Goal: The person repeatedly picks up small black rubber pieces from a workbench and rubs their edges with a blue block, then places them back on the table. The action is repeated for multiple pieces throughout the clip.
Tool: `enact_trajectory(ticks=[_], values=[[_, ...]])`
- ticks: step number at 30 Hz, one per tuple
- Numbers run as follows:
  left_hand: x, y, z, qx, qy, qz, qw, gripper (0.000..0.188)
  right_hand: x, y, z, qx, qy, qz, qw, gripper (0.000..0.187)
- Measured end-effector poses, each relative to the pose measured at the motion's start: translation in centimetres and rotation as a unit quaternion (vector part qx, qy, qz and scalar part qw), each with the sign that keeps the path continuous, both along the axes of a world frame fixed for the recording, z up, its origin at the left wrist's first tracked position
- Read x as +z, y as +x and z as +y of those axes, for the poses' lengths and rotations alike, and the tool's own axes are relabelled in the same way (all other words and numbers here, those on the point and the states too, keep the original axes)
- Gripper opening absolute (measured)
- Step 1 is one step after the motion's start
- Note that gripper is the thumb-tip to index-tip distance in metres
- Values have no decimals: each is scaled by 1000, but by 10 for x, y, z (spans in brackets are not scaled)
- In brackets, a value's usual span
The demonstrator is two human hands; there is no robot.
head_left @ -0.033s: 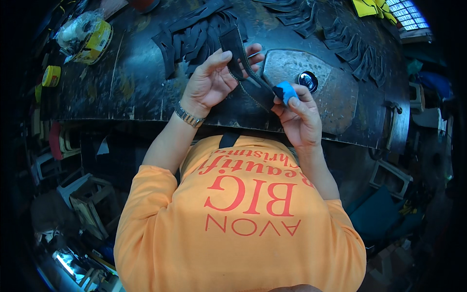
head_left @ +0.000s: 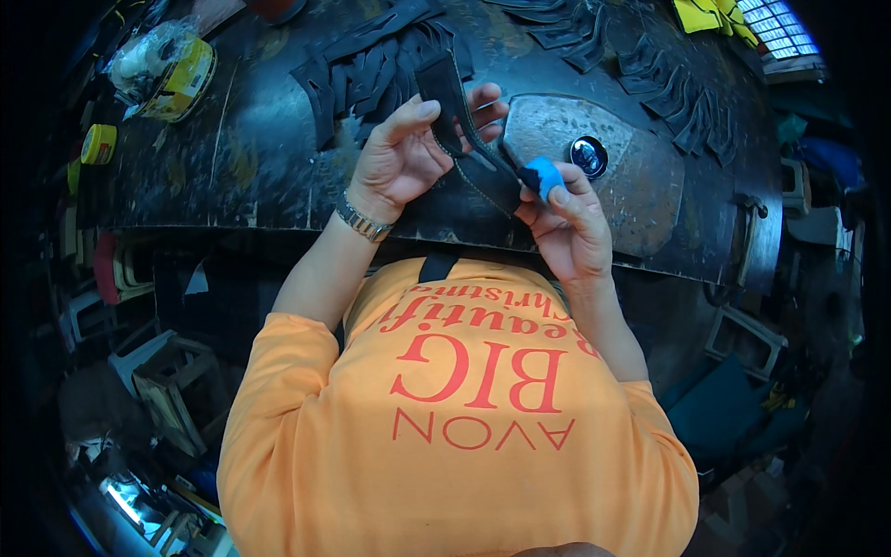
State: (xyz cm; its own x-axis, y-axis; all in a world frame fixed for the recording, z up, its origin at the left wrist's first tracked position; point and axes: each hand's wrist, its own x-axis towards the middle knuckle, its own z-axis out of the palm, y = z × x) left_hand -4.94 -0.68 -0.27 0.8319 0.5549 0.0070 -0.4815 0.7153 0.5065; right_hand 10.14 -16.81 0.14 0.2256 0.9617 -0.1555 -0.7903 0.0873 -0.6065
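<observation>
My left hand (head_left: 408, 148) grips a black stitched strap (head_left: 482, 172), its thumb on the near face and its fingers behind. The strap looks like leather and bends down to the right. My right hand (head_left: 571, 218) pinches a small blue pad (head_left: 546, 174), perhaps sponge, with a black-stained end. That stained end is close against the strap's lower right end, which meets my right fingers; whether they also grip it I cannot tell. Just beyond my right hand, a round open tin (head_left: 588, 157) with glossy black contents rests on a worn grey slab (head_left: 548, 116).
Black strap pieces lie heaped (head_left: 371, 79) beyond my left hand, with more rows (head_left: 682, 97) at the far right. A yellow tub (head_left: 186, 84) with clear plastic and a small yellow container (head_left: 98, 145) stand left on the dark table (head_left: 251, 176). A metal handle (head_left: 754, 218) is at the right edge.
My right hand and the blue pad have shifted very slightly against the strap, and the pad is turned a little. The strap has tilted slightly in my left hand.
</observation>
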Motion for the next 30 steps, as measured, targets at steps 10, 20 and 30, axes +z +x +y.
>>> enact_trajectory(ticks=[10,20,30], values=[[-2,-8,19,-61,108,-75,989,32,-4,-2,-2,46,-41,65,996,22],[-6,-6,29,27,113,-18,993,17,-4,-1,-1,36,-36,86,995,24],[4,-1,17,79,102,69,989,14,24,3,-4,-106,-29,-260,959,21]])
